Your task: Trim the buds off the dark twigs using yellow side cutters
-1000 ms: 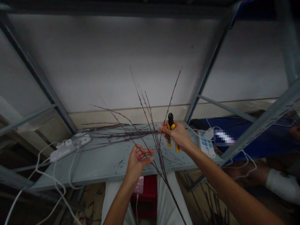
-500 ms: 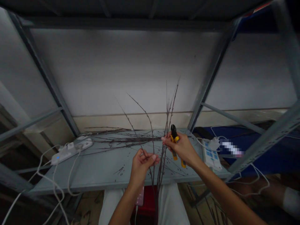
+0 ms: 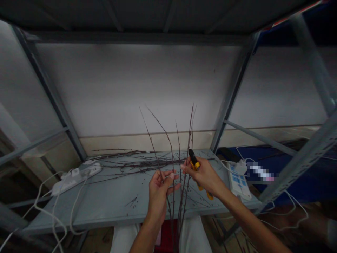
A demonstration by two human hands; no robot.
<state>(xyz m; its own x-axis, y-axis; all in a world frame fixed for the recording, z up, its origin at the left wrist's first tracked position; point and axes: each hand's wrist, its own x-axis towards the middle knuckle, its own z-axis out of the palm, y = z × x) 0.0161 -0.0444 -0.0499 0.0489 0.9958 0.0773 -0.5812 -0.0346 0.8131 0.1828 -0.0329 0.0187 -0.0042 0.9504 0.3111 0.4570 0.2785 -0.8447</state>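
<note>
Several thin dark budded twigs (image 3: 181, 203) stand upright in front of me, their lower ends running down between my legs. My left hand (image 3: 160, 189) pinches a couple of them between thumb and fingers, and their tips lean left. With the fingertips of my right hand (image 3: 201, 174) I grip other stems. That same hand also carries black-and-yellow cutting pliers (image 3: 195, 160), jaws pointing up and handles inside the palm. One slender stem rises between the two hands. Behind them, a pile of similar twigs (image 3: 142, 163) lies sideways across the grey shelf (image 3: 105, 203).
White power strips with cables stand at the left (image 3: 76, 179) and right (image 3: 239, 181) of the shelf. Small bud scraps (image 3: 133, 201) are scattered on it. Metal posts (image 3: 234, 91) frame both sides, and an upper shelf (image 3: 137, 37) hangs overhead. Part of another person shows at lower right.
My view has tilted up slightly, so the shelf sits lower. One thin stem now stands apart between my hands, separate from the right-hand group. Both hands keep their hold.
</note>
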